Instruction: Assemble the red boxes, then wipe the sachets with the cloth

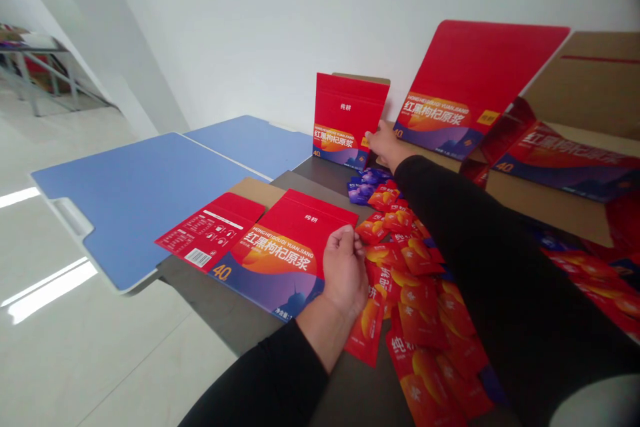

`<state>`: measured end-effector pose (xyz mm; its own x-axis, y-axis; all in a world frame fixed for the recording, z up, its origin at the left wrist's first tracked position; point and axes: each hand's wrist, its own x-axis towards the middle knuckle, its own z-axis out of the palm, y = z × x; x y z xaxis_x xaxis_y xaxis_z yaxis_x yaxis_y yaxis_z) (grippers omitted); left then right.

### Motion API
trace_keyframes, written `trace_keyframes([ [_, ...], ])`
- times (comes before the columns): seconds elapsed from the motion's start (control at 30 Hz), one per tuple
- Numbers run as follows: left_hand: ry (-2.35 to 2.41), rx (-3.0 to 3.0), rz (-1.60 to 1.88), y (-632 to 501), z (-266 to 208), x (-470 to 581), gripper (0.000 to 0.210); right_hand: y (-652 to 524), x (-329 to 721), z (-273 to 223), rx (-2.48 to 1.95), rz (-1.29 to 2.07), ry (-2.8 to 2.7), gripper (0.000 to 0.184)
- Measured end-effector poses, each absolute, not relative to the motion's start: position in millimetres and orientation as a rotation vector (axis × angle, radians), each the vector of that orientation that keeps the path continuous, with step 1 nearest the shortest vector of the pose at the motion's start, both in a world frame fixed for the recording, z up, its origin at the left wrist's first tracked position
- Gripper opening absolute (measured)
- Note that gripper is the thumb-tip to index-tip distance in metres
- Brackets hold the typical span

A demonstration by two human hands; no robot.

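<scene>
My left hand (345, 270) is closed, fingers curled in, at the right edge of a flattened red and blue carton (295, 247). Whatever it may hold is hidden. Farther off, my right hand (386, 144) grips the right edge of an upright red carton (345, 110), a fingertip showing on its front. The upright carton stands near the wall with a brown flap behind it. Red and orange sachets (415, 300) lie in an overlapping heap beside my left hand. Purple sachets (367, 185) lie just below my right hand.
A larger open carton (465, 73) leans at the back right, with another open box (565, 153) beside it. More sachets (595, 277) lie at the right. A blue folding table (145, 193) adjoins the dark tabletop (200, 290). A metal-legged table (35, 73) stands far left.
</scene>
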<state>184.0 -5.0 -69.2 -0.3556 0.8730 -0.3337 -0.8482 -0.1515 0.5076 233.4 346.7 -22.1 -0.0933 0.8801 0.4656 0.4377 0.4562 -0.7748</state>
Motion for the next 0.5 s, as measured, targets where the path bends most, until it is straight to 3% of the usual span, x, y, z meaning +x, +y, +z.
trace_keyframes([
  [0.23,0.73,0.086,1.779,-5.8,-72.5,185.7,0.028,333.8,231.5,-21.9,-1.222,0.662,-1.518,0.026],
  [0.5,0.706,0.156,1.748,-10.4,-70.7,192.1,0.031,318.7,242.1,-22.3,-1.201,0.718,-1.459,0.061],
])
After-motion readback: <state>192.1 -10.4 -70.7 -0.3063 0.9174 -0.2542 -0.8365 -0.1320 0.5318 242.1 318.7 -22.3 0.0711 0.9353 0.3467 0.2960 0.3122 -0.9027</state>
